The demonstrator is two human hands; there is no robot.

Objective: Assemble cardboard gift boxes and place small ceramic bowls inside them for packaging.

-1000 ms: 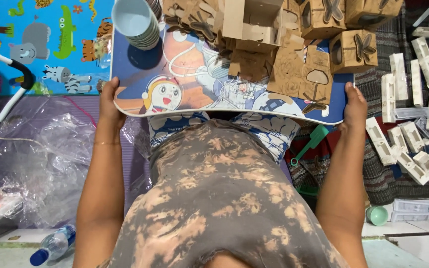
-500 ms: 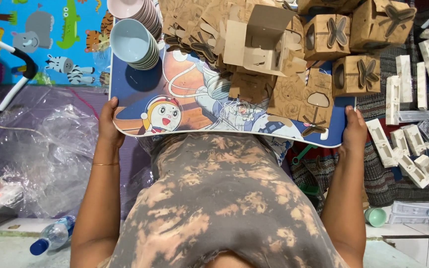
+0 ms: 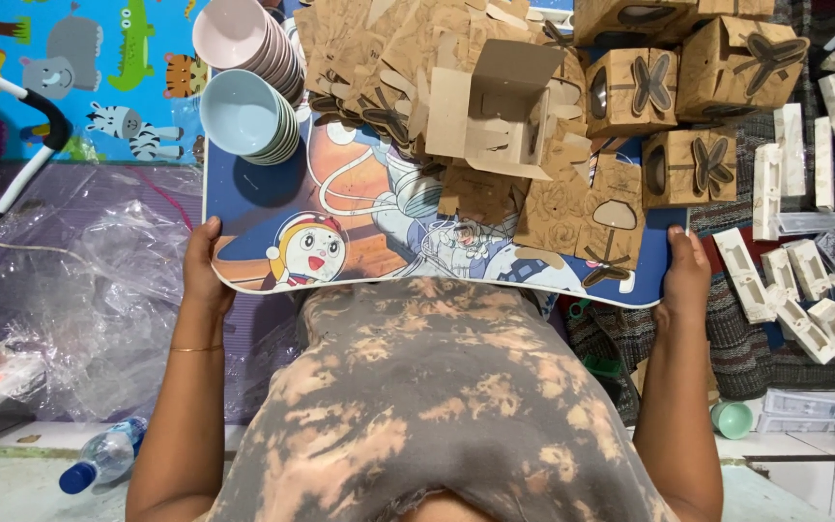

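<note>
Resting across the person's lap, a small cartoon-printed table point(image 3: 359, 242) was gripped at its two near corners: the left hand point(image 3: 203, 271) closed over the left edge, the right hand point(image 3: 686, 275) closed over the right edge. Its top carried a heap of flat brown cardboard cut-outs point(image 3: 388, 58), one half-folded open box point(image 3: 495, 106), three assembled brown boxes with butterfly cut-outs point(image 3: 698, 77), and two stacks of bowls point(image 3: 248, 116), pink behind pale blue. Around it lay crumpled clear plastic sheeting point(image 3: 99, 290) and a blue-capped water bottle point(image 3: 99, 459) at left, and many white carton inserts point(image 3: 804, 280) on a dark woven mat point(image 3: 736, 358) at right.
</note>
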